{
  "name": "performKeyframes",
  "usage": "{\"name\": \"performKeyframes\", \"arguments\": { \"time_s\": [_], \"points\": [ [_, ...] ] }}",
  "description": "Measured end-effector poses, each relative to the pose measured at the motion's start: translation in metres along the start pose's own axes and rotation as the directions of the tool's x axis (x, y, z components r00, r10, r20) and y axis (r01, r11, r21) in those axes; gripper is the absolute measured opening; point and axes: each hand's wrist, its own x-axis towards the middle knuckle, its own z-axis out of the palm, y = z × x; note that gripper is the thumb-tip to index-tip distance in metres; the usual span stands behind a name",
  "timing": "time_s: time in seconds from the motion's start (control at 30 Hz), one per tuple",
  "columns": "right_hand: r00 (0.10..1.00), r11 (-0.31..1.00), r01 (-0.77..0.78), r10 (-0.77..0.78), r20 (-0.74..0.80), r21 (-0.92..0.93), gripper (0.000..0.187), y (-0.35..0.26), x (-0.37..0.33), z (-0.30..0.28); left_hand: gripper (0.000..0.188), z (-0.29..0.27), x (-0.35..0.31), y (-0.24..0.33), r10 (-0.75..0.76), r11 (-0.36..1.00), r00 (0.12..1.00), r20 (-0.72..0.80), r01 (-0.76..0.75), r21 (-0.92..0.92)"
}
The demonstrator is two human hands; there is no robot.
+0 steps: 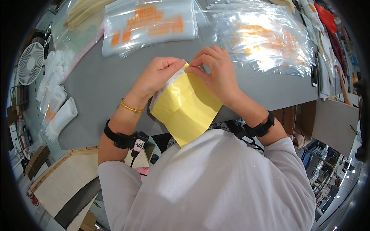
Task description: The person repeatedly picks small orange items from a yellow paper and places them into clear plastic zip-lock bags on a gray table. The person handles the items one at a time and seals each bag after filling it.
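A glossy yellow sheet (189, 106), creased crosswise and with a white printed face showing along its left edge, hangs between my hands over the table's near edge. It looks like the backing of a label sheet. My left hand (163, 73) is closed on its upper left edge, thumb on top and fingers behind. At the top corner my right hand (216, 71) pinches with thumb and forefinger, close to my left thumb. Whether a label sits between those right fingertips is too small to tell.
On the grey table (104, 88), a stack of clear plastic bags with orange print (154, 25) lies at the back. Shiny filled bags (266, 42) are heaped at the right. Rolled white bundles (58, 104) line the left edge, near a white fan (31, 63). A phone (314, 73) lies far right.
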Motion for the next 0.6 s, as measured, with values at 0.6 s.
{"name": "performKeyframes", "arguments": {
  "time_s": [0.6],
  "points": [
    [0.834,0.79,-0.551,0.513,0.201,0.268,0.028,0.108,0.105,0.043,0.02,-0.026,0.051,0.026,0.523,0.052,0.79,0.32,-0.404,0.913]
  ]
}}
